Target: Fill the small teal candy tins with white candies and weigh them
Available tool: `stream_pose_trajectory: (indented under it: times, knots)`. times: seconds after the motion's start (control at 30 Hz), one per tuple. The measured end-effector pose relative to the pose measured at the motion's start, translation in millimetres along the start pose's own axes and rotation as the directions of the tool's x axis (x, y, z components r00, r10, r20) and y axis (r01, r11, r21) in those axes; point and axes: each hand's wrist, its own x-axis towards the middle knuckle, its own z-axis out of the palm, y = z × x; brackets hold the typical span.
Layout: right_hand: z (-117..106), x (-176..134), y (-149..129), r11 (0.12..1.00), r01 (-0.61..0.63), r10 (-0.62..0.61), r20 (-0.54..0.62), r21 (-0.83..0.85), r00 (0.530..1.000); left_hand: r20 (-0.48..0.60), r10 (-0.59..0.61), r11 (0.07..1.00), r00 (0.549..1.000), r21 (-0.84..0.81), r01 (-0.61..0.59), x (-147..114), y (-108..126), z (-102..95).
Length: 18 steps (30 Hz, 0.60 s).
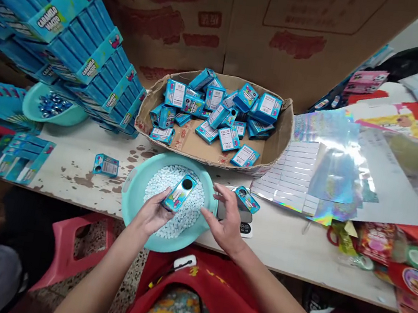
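My left hand (pixel 153 212) grips a small blue candy box (pixel 179 194) with a dark round hole near its top. The box is over a mint-green basin (pixel 131 202) that holds many small white candies (pixel 183 223). At the basin's right rim my right hand (pixel 228 218) is open, fingers apart, with nothing in it. Just beyond that hand, another blue box (pixel 247 200) rests on a small digital scale (pixel 246 229). A single blue box (pixel 106 165) lies on the table to the left of the basin.
Behind the basin stands a cut-down cardboard box (pixel 190 148) with several blue boxes inside. Tall stacks of blue display cartons (pixel 89 61) rise at the left, near a bowl of blue-wrapped pieces (pixel 70 116). Shiny sticker sheets (pixel 294 170) cover the right. A pink stool (pixel 64 244) is below.
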Motion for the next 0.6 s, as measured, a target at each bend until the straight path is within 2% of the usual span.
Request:
stream_pose_trajectory:
  times: [0.07, 0.13, 0.2, 0.27, 0.3, 0.33, 0.37, 0.4, 0.43, 0.47, 0.5, 0.53, 0.6]
  knots:
    - [11.9, -9.0, -0.3, 0.969, -0.164, 0.148, 0.098, 0.183, 0.984, 0.027, 0.114, 0.992, 0.993, 0.044, -0.115, -3.6, -15.6, -1.2]
    - [27.6, -17.0, -2.9, 0.881, -0.339, 0.298, 0.169, 0.330, 0.939, 0.087, 0.279, 0.954, 0.956, 0.086, -0.287, -7.2, -33.6, -2.5]
    - [42.0, -21.0, -3.0, 0.842, -0.416, 0.400, 0.119, 0.344, 0.909, 0.145, 0.363, 0.909, 0.921, 0.163, -0.384, -7.6, -48.6, -8.7]
    - [50.4, -20.6, 2.5, 0.874, -0.407, 0.428, -0.023, 0.265, 0.904, 0.163, 0.409, 0.825, 0.898, 0.353, -0.441, -1.4, -54.8, -22.6]
    - [52.0, -19.3, 7.4, 0.899, -0.384, 0.410, -0.093, 0.210, 0.907, 0.166, 0.457, 0.724, 0.874, 0.500, -0.474, 4.7, -54.0, -32.1]
    - [52.1, -17.8, 13.4, 0.925, -0.346, 0.366, -0.134, 0.156, 0.921, 0.177, 0.518, 0.568, 0.837, 0.660, -0.491, 12.5, -51.2, -42.5]
    - [51.2, -16.4, 19.9, 0.952, -0.288, 0.300, -0.132, 0.100, 0.945, 0.200, 0.571, 0.367, 0.796, 0.805, -0.466, 21.2, -47.2, -53.0]
    - [49.9, -15.2, 26.7, 0.976, -0.213, 0.216, -0.097, 0.040, 0.971, 0.234, 0.597, 0.152, 0.767, 0.906, -0.395, 30.0, -43.2, -62.5]
    - [48.6, -14.4, 33.1, 0.992, -0.128, 0.127, -0.043, -0.019, 0.991, 0.262, 0.594, -0.046, 0.761, 0.955, -0.294, 38.0, -40.1, -70.5]
    - [47.8, -13.9, 38.8, 0.997, -0.043, 0.044, 0.017, -0.069, 0.999, 0.266, 0.565, -0.199, 0.781, 0.963, -0.184, 44.6, -38.8, -76.3]
    - [47.6, -13.8, 43.6, 0.994, 0.025, -0.018, 0.066, -0.106, 0.998, 0.239, 0.529, -0.300, 0.814, 0.950, -0.084, 49.3, -39.8, -79.5]
    - [48.0, -14.0, 47.4, 0.989, 0.064, -0.052, 0.090, -0.136, 0.995, 0.192, 0.494, -0.356, 0.848, 0.934, -0.004, 52.0, -43.2, -80.2]
    - [50.2, -15.3, 52.1, 0.981, 0.061, -0.049, 0.073, -0.183, 0.996, 0.088, 0.435, -0.380, 0.896, 0.920, 0.095, 52.7, -55.6, -75.2]
